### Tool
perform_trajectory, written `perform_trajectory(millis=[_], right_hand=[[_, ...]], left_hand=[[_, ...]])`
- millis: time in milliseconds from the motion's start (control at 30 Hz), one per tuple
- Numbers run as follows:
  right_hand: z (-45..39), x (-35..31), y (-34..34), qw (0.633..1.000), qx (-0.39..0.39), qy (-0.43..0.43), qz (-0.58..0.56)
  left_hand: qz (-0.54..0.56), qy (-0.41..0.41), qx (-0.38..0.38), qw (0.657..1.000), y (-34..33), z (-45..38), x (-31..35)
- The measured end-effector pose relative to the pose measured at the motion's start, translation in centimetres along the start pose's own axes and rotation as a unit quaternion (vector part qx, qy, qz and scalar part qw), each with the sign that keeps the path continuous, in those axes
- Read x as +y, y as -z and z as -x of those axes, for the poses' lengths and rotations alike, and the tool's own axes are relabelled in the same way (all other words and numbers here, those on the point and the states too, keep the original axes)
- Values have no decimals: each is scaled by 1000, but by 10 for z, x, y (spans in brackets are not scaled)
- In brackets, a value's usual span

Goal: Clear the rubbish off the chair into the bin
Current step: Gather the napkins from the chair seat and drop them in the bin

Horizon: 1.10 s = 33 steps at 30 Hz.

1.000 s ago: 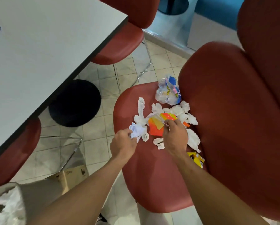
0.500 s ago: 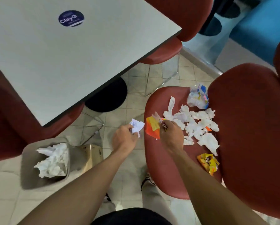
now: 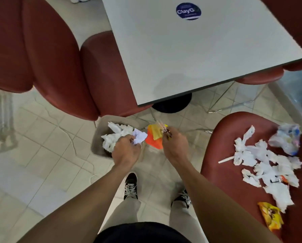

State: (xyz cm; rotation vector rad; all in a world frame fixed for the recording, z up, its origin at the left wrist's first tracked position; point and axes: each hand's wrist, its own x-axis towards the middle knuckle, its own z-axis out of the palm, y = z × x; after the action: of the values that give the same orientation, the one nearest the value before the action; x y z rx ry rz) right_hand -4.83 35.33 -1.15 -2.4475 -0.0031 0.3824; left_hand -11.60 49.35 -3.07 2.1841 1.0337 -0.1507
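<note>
The left hand is closed on a paper wad over the bin; the right hand pinches an orange wrapper beside its rim. Best to bring both grips squarely above the opening before releasing. More rubbish covers the chair.

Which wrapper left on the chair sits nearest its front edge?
The crumpled yellow wrapper, alone at the near end; the clear blue-printed plastic wrapper lies farthest back.

White tissue scraps litter the dark red chair; the held wrapper is orange and yellow.
</note>
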Motion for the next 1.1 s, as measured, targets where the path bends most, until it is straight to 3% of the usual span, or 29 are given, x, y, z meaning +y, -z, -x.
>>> perform_trajectory(millis=[333,500,600,800,1100], right_hand=[[2,-83,-94,998,-43,47,-5],[-6,-88,-148,994,-82,-19,-73],[-13,-77,-172,990,-116,-73,-42],[-18,-50,-188,985,-132,-104,27],[-16,-38,-157,986,-135,-99,1]], left_hand=[[48,71,62,994,58,-46,-85],[70,76,75,992,56,-70,-115],[58,58,46,996,44,-87,-125],[32,16,-31,999,19,-108,-133],[-22,16,-37,999,26,-99,-112]])
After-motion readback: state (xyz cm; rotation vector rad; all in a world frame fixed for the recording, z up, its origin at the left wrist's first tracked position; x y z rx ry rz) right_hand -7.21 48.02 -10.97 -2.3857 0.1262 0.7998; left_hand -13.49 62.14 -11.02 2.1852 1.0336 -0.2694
